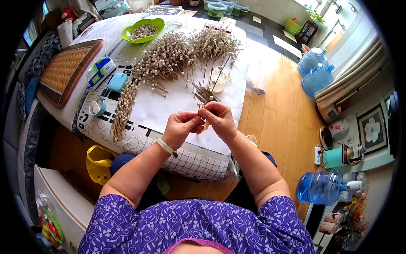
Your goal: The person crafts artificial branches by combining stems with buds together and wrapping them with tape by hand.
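My left hand (181, 128) and my right hand (220, 120) meet at the table's front edge, thumbs and fingertips pinched together. Between them is a thin dried stem (200, 106), its lower end hidden by my fingers. Just beyond lie short brown sticks (206, 94) and a round clear tub (221, 76) with pale contents. Farther off spread a large heap of dried stems with whitish round buds (165, 55) and a second heap of budded stems (215, 42). To the left, a narrow bundle of small-budded stems (125, 108) lies lengthwise.
A green bowl (162, 23) holds loose buds at the back. Left are a tissue pack (101, 71), a light-blue box (117, 82), a small blue cup (100, 111) and a woven mat (69, 70). Large blue water bottles (319, 187) stand right; a yellow bag (98, 169) hangs below.
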The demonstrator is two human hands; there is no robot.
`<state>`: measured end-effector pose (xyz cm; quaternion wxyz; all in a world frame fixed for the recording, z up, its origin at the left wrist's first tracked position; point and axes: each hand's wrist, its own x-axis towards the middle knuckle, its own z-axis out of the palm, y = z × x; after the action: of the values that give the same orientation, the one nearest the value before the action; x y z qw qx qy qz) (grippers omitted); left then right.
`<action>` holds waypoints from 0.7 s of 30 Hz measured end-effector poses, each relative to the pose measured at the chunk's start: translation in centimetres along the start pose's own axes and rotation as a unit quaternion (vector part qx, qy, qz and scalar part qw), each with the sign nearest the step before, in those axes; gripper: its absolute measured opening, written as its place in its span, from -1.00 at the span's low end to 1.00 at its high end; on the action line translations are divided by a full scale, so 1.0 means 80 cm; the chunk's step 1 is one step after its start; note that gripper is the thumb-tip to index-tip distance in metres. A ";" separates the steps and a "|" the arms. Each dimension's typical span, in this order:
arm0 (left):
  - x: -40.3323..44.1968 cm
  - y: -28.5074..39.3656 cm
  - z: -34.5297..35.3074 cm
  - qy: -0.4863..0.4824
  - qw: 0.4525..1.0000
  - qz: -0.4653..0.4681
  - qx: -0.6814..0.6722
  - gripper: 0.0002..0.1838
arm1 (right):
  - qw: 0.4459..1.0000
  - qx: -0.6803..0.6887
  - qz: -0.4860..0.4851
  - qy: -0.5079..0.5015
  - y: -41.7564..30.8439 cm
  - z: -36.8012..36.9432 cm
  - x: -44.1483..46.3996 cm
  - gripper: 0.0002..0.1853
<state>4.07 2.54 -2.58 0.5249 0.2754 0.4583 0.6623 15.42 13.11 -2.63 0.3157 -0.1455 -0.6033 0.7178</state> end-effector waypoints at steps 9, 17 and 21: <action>0.000 0.001 0.002 -0.002 1.000 0.005 0.002 -0.82 | 1.000 0.012 0.001 0.007 -0.001 0.000 0.001 -0.93; 0.004 0.006 -0.006 0.004 0.999 0.023 0.037 -0.86 | 1.000 -0.015 0.014 -0.013 -0.009 -0.004 0.003 -0.94; 0.005 0.021 -0.011 0.033 0.997 0.050 0.044 -0.89 | 0.992 -0.028 -0.039 0.113 -0.017 -0.049 0.022 -0.86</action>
<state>2.44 2.59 -1.53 0.4629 0.2991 0.4899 0.6754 16.81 17.35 -1.91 0.4058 -0.2108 -0.5885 0.6667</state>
